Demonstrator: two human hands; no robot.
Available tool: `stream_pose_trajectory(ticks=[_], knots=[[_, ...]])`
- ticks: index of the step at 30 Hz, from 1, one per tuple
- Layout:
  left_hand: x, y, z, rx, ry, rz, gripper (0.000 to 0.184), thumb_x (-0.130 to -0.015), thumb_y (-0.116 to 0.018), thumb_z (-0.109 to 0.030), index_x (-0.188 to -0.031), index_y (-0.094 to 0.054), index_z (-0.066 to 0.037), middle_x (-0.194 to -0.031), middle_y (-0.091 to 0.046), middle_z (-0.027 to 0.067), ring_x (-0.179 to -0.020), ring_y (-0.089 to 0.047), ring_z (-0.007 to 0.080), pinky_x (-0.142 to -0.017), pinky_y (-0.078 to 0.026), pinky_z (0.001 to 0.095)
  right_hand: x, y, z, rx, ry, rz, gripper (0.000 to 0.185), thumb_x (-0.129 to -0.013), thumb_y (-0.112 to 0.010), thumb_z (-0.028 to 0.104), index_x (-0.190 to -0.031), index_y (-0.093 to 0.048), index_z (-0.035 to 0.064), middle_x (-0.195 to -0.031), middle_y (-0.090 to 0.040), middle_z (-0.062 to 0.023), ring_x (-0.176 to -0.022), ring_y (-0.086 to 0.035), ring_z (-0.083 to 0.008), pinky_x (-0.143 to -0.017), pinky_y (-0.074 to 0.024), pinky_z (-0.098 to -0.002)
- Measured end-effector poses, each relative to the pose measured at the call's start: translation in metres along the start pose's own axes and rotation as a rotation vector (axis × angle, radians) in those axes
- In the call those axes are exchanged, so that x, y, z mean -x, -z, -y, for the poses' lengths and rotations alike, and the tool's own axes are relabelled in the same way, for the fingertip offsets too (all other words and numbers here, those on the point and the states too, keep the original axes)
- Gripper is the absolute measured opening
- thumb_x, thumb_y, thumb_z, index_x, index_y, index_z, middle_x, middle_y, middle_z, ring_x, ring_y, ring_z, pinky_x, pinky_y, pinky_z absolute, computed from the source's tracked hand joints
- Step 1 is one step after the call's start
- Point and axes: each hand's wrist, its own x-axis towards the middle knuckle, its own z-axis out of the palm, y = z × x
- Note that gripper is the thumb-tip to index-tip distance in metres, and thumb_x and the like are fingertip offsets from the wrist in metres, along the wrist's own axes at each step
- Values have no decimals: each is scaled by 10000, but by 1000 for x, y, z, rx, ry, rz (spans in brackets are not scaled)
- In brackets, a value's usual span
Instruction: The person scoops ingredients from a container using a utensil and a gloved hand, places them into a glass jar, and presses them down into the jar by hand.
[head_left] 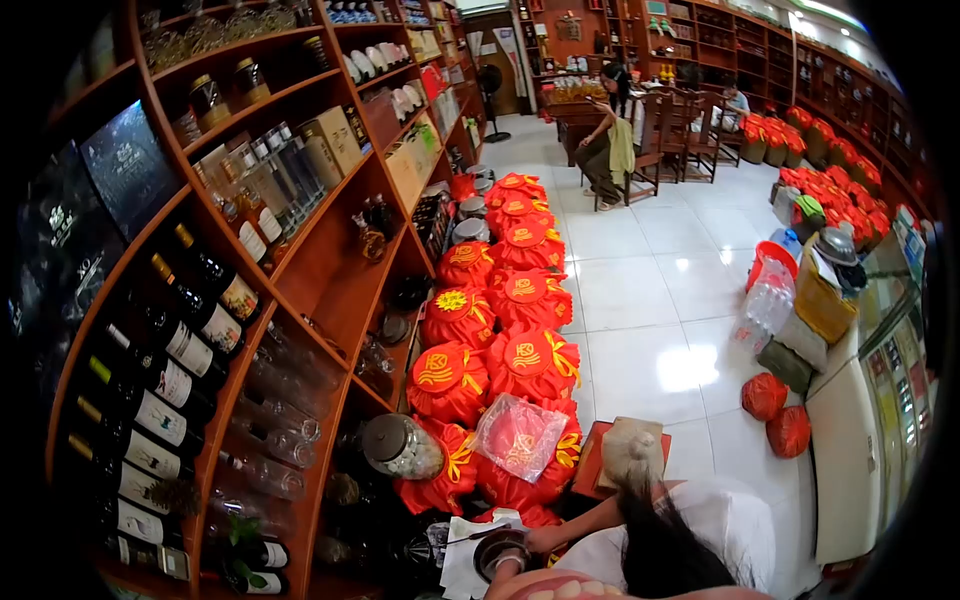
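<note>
At the bottom edge, my left hand (509, 566) reaches over a dark round object (497, 546), with its fingers partly hidden. My right hand (543, 539) is closed beside the rim of that object; what it holds, if anything, is too small to make out. A thin dark stick-like thing (468, 537) lies across white paper (462, 562) to the left of both hands. Just beyond, red cloth-wrapped jars (527, 355) with yellow ribbons stand in rows. Clear plastic wrap (521, 437) covers the top of the nearest one. A lidded glass jar (403, 446) tilts beside them.
Shelves of wine bottles (160, 415) rise on the left. A beige cloth-like item (633, 450) rests on a red-brown box at right. Red bundles (765, 397) and plastic bottles (768, 312) stand across the tiled floor (640, 290). People sit near wooden chairs (655, 135) farther back.
</note>
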Motion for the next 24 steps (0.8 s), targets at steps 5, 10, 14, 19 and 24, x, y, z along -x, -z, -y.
stream_pose_trajectory(ticks=[5,10,14,19,24], knots=[[23,-10,11,-59,-33,-2,287,-739,-478,-246,-938,-592,-73,-1034,-530,188,-946,-520,299,-812,-409,368,41,8,-32,52,-117,-249,249,-717,-498,287,-778,-587,63,-753,-593,-137,-708,-577,-280,-633,-459,-382],[57,-22,28,-110,-43,-3,290,-736,-481,-245,-940,-592,-71,-1038,-528,187,-950,-519,296,-816,-408,365,98,23,-99,65,-470,-354,276,-705,-512,298,-717,-596,35,-720,-593,-158,-662,-581,-292,-592,-469,-384],[71,-20,32,-131,-33,-1,293,-734,-483,-245,-941,-592,-69,-1041,-527,186,-954,-518,293,-819,-407,363,125,23,-107,-58,-763,-485,268,-716,-491,258,-820,-601,37,-830,-595,-168,-808,-576,-294,-715,-455,-395],[71,-20,30,-160,-42,-6,296,-730,-486,-245,-942,-592,-67,-1045,-526,185,-958,-516,290,-823,-406,361,131,20,-113,-40,-721,-510,267,-714,-493,244,-867,-593,48,-860,-590,-170,-832,-566,-298,-736,-447,-382],[62,-14,21,-195,-72,-7,300,-727,-489,-245,-944,-592,-65,-1049,-524,183,-963,-515,287,-827,-404,358,159,37,-81,-126,-780,-619,262,-708,-496,237,-841,-593,34,-860,-584,-183,-838,-557,-309,-730,-442,-387]])
